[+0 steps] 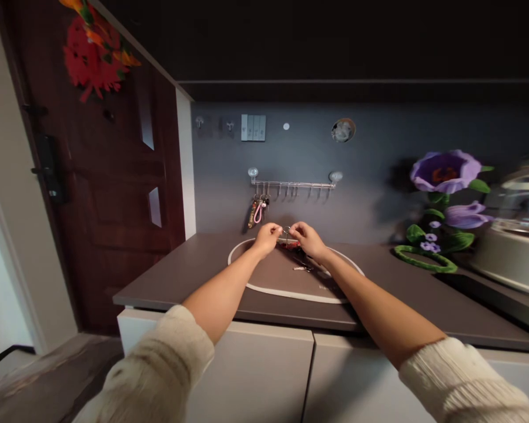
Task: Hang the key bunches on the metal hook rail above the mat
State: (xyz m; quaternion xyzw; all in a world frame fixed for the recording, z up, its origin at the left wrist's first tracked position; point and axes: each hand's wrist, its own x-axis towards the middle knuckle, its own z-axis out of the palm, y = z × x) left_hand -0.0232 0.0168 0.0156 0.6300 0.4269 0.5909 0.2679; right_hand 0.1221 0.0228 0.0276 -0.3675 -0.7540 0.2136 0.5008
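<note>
Both of my hands are raised over a brown mat point(286, 286) with a pale rim on the counter. Between them is a small metal key ring point(286, 230). My left hand point(268, 237) pinches its left side with closed fingertips, and my right hand point(307, 238) grips the right side. Beneath the ring, partly hidden by my right hand, show something red and dark and a few keys point(300, 268). Whether these hang from the ring or lie on the mat I cannot tell. Behind my hands, a wall rail point(295, 184) carries several hooks, with a bunch of keys point(258, 211) at its left end.
At the right stand a purple crocheted flower point(445, 171) with a green base and a white appliance point(511, 252) with a clear top. A dark cabinet point(335, 41) overhangs the counter point(176, 270). On the left is a dark red door point(110, 235).
</note>
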